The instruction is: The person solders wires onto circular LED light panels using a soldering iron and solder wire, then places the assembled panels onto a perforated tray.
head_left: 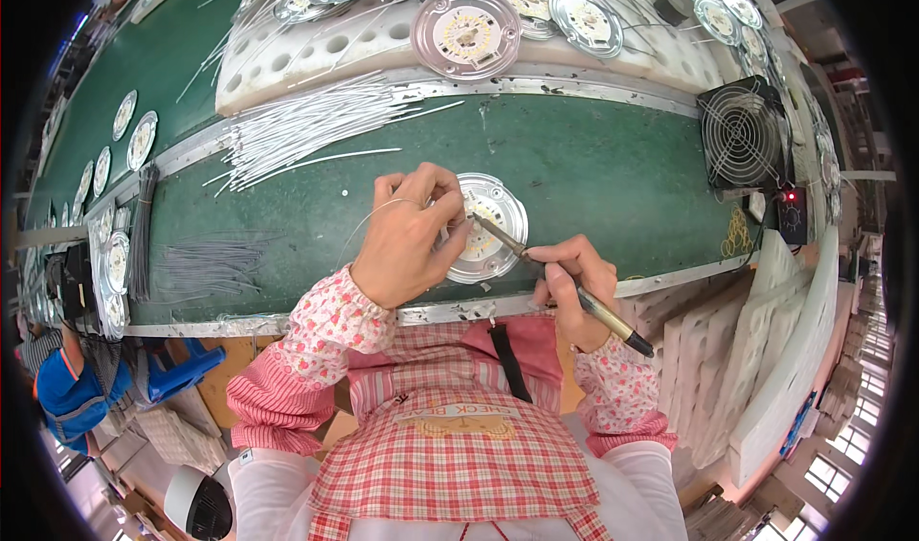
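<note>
A round silver LED board (498,246) lies on the green workbench (613,177) in front of me. My left hand (407,230) is over the board's left part, fingers curled in a pinch on a thin wire that loops out to the left; its fingertips are partly hidden. My right hand (579,287) grips a pen-shaped soldering iron (616,323), whose tip reaches the board's middle beside my left fingertips. Whether the tip touches the board I cannot tell.
White wires (306,129) and grey wires (211,265) lie leftward. More boards (464,33) sit on a holed foam block (287,55). At right stand a fan (739,129), a controller (791,215) and foam panels (747,359). A co-worker in blue (77,397) is at left.
</note>
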Demonstrator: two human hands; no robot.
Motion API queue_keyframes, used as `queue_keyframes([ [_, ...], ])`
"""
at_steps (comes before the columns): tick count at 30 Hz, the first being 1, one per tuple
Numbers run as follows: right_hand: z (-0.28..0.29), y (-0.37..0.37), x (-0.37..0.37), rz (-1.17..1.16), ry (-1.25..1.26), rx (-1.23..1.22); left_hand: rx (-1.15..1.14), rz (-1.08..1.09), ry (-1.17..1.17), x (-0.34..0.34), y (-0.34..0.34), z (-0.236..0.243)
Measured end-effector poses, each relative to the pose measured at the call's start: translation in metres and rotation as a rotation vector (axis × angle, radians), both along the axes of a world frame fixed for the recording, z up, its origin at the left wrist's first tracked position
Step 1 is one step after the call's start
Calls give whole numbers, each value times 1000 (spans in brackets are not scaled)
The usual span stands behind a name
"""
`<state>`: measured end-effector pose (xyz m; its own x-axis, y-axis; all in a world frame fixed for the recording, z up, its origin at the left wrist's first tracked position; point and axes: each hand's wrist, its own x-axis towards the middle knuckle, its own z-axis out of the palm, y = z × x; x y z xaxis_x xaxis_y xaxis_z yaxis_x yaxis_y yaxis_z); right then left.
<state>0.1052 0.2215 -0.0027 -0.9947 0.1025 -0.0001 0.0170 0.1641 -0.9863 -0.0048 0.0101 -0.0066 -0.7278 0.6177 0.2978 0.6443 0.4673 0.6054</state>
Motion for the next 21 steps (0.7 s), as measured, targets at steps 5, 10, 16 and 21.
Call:
queue_keyframes([
  [5, -4, -2, 4, 31, 65, 40, -23, 12, 20, 4, 0, -1],
  [10, -2, -4, 6, 23, 68, 34, -95, -37, 164, 10, -13, 2],
  [16, 6, -8, 9, -19, -23, -15, -201, -129, 356, 11, -23, 1],
  [21, 6, -5, -9, -62, 45, 132, -301, -159, 397, 11, -23, 2],
])
